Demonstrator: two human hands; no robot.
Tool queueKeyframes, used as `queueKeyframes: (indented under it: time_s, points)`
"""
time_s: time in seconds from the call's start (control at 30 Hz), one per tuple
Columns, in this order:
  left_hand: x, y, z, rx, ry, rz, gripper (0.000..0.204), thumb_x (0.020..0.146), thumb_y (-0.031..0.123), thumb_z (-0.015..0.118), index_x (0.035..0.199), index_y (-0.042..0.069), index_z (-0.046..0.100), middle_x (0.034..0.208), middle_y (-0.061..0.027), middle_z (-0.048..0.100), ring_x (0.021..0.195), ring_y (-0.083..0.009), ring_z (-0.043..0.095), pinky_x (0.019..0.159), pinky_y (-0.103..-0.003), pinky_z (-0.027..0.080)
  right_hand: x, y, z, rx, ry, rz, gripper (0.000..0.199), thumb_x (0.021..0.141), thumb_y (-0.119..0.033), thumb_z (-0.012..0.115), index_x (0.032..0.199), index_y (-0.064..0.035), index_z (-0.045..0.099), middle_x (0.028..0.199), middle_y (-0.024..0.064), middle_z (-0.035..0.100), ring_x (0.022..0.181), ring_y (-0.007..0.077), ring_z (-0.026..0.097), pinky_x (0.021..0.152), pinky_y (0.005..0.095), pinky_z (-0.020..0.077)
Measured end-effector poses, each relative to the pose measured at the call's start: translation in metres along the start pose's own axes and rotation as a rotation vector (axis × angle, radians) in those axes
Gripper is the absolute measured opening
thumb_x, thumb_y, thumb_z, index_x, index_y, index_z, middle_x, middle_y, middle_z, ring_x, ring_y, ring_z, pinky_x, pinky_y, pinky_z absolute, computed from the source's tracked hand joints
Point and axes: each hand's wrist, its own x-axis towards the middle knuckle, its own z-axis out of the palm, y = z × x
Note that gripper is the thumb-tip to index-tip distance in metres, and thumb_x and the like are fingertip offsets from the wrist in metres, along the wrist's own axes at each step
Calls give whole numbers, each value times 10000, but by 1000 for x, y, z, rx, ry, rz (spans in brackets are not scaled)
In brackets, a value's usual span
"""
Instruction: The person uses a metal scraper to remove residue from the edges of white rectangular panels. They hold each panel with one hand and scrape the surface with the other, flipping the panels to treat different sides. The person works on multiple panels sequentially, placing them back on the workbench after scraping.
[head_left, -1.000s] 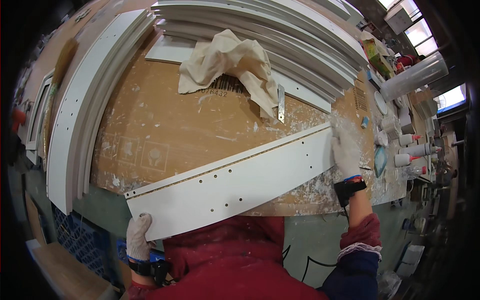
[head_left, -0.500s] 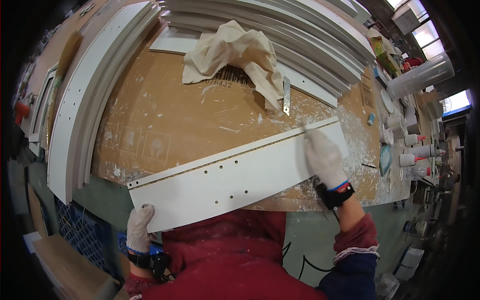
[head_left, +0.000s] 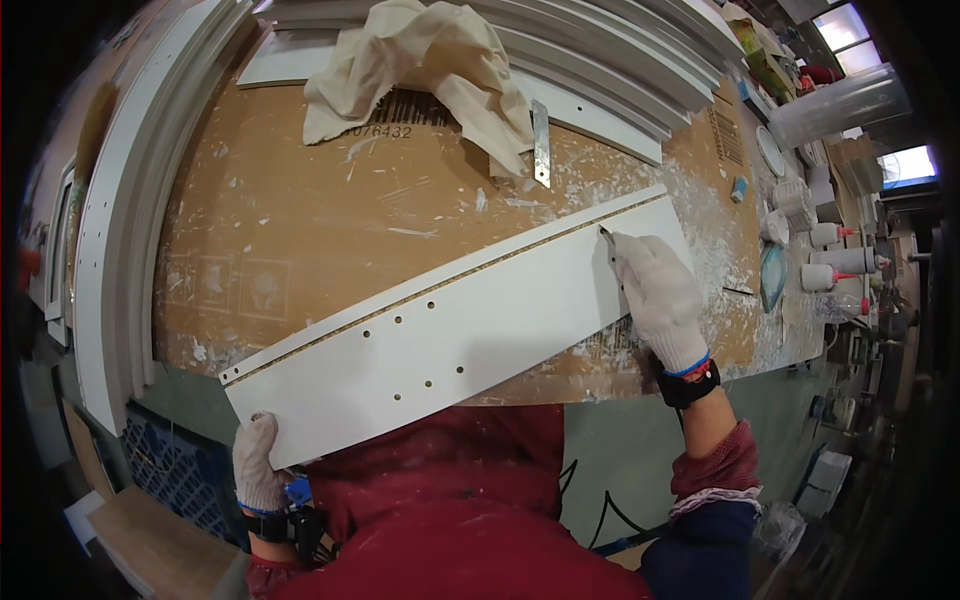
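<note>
A long white panel (head_left: 500, 300) with a narrow brown groove along its far edge and several drilled holes lies slantwise on the cardboard-covered table. At its near left corner my gloved left hand (head_left: 258, 462) is closed on the panel's end, thumb on top. Over the panel's right part, my gloved right hand (head_left: 660, 300) is closed round a small thin metal tool (head_left: 608, 241). Its tip is close to the white face, just below the groove; most of the tool is hidden by my fingers, so its kind does not show.
A crumpled cream cloth (head_left: 420, 65) lies beyond the panel, beside a flat metal strip (head_left: 541, 145). White boards (head_left: 600, 60) are stacked at the back, and more boards (head_left: 130, 210) stand at the left. Glue bottles (head_left: 828, 276) with red tips and a clear cylinder (head_left: 845, 108) are at the right.
My right hand has come off the far grooved edge, down onto the panel's face, and the metal tool now shows. The left hand keeps hold of the corner. The whole view has shifted slightly.
</note>
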Motion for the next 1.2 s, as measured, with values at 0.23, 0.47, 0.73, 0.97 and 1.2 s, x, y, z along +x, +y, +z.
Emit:
queueKeyframes:
  time_s: [0.23,0.47,0.73,0.97,1.2]
  points:
    - [0,0,-7,22,-28,-20,311,963,234,556,1102,-35,486,928,-206,653,617,-277,691,468,-323,601,-1,8,-4,181,-126,-147,156,857,-119,542,994,-116,618,821,86,599,794,299,599,665,380,488]
    - [0,4,-8,53,-27,-44,296,967,223,542,1088,-41,483,913,-202,652,626,-286,695,461,-333,602,-3,-9,-6,-6,-95,-124,189,874,-131,540,1043,-127,623,870,102,614,804,300,612,672,375,499]
    - [-1,2,-9,77,21,-60,292,941,239,585,1055,-23,525,895,-143,652,684,-220,694,507,-255,569,-4,-15,-3,-112,-79,74,142,877,-140,530,1002,-120,594,852,107,603,791,317,606,673,408,492]
    - [-4,4,6,-39,39,-88,281,917,223,619,1074,4,538,906,-104,654,735,-193,697,550,-265,578,-14,-45,-6,85,-391,-178,167,887,-128,523,1041,-121,589,856,109,607,805,328,609,704,423,489]
    - [-5,-17,2,-40,155,-206,540,939,526,516,1243,81,491,1026,-63,610,779,-141,662,516,-218,524,-13,-17,12,-129,161,31,148,914,-119,557,1051,-96,606,823,117,591,733,327,585,669,415,484]
